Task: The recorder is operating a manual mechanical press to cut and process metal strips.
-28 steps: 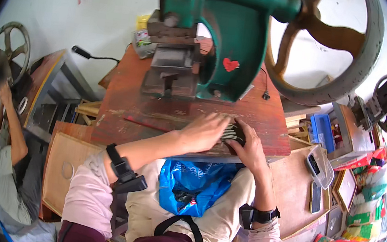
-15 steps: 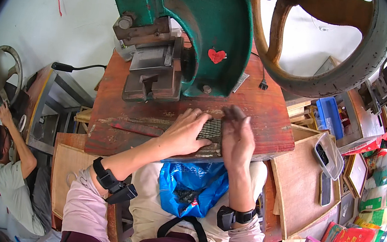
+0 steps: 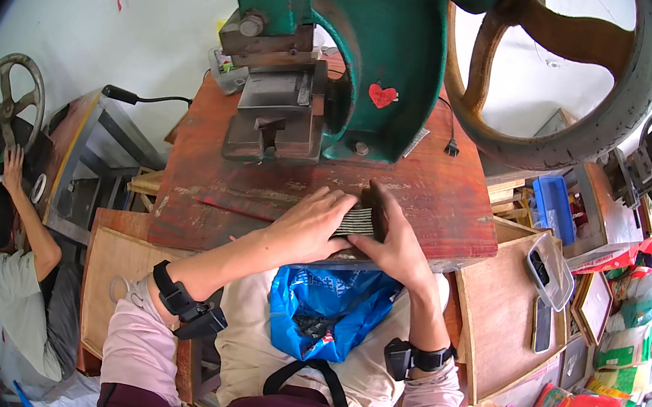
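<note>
A row of thin grey strips, packed side by side like a ridged block, lies at the front of the red-brown wooden table. My left hand grips its left end, fingers over the far side and thumb at the near side. Curled around the right end is my right hand, its thumb reaching to the near edge. Both hands hide the ends of the row. Behind them stands a green hand press with a metal die block. A blue plastic bag with small dark pieces inside rests on my lap.
The press's large handwheel overhangs the table at right. Wooden trays flank me, the right one carrying a clear plastic box and a phone. At far left a co-worker touches another handwheel.
My right hand has gone from fingers held straight along the row's right end to curling around it, thumb toward the near edge. My left hand keeps its grip. The whole view has shifted slightly.
</note>
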Demonstrator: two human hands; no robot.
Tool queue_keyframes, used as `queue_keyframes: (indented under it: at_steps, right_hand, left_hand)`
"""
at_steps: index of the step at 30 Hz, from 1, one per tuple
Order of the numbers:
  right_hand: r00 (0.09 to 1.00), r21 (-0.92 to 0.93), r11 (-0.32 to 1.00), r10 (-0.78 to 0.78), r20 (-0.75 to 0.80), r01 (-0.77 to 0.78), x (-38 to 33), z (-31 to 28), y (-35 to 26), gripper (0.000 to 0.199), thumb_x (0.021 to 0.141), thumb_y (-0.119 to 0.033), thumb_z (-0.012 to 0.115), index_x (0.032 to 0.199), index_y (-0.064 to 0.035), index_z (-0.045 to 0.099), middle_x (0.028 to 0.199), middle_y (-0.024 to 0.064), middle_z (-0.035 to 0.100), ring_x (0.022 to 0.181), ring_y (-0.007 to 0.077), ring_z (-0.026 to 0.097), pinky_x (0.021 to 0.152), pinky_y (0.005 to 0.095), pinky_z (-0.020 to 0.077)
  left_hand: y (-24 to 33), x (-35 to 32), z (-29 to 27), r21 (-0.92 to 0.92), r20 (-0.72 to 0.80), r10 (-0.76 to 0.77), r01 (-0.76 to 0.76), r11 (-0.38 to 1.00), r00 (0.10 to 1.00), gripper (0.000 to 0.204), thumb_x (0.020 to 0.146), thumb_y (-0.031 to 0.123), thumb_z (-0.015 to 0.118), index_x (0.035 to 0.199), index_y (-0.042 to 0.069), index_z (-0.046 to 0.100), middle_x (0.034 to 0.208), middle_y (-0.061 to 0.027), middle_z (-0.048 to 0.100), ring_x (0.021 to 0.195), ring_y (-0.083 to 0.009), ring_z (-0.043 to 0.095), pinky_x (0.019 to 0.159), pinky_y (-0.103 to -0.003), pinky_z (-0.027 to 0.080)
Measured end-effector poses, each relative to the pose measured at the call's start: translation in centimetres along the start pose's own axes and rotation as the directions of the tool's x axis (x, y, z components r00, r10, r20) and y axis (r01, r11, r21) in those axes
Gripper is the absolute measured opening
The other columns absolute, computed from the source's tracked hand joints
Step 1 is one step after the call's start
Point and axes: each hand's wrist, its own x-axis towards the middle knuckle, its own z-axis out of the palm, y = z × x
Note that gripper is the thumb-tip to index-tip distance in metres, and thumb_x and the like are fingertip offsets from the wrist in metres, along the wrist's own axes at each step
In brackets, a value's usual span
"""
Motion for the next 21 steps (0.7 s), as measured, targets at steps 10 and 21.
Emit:
queue_keyframes:
  at_steps: [10, 21]
  right_hand:
    - [0.992, -0.54, 0.834, -0.06, 0.114, 0.112, 0.2, -0.5, -0.9, 0.063, 0.066, -0.014, 0.077, 0.122, 0.0023, 0.053, 0.118, 0.0198, 0.056, 0.112, 0.0339, 0.052, 0.096, 0.0385, 0.0427]
    - [0.971, -0.414, 0.905, -0.174, -0.164, 0.092, 12.1, 8.0, -6.9, 0.095, 0.068, -0.011, 0.077, 0.141, 0.0062, 0.018, 0.114, 0.0222, 0.057, 0.111, 0.0372, 0.053, 0.094, 0.0391, 0.0431]
  left_hand:
    - [-0.2, -3.2, -0.4, 0.049, -0.118, -0.003, 0.008, 0.999, 0.993, 0.059, 0.077, 0.01, 0.067, 0.126, -0.007, 0.038, 0.108, -0.0252, 0.053, 0.102, -0.0413, 0.049, 0.096, -0.047, 0.036]
    - [-7.8, -0.6, -9.3, -0.314, -0.711, -0.217, -0.025, 0.949, 0.669, 0.096, 0.072, -0.007, 0.067, 0.142, 0.001, 0.002, 0.138, -0.0234, 0.026, 0.113, -0.0305, 0.049, 0.095, -0.04, 0.043]
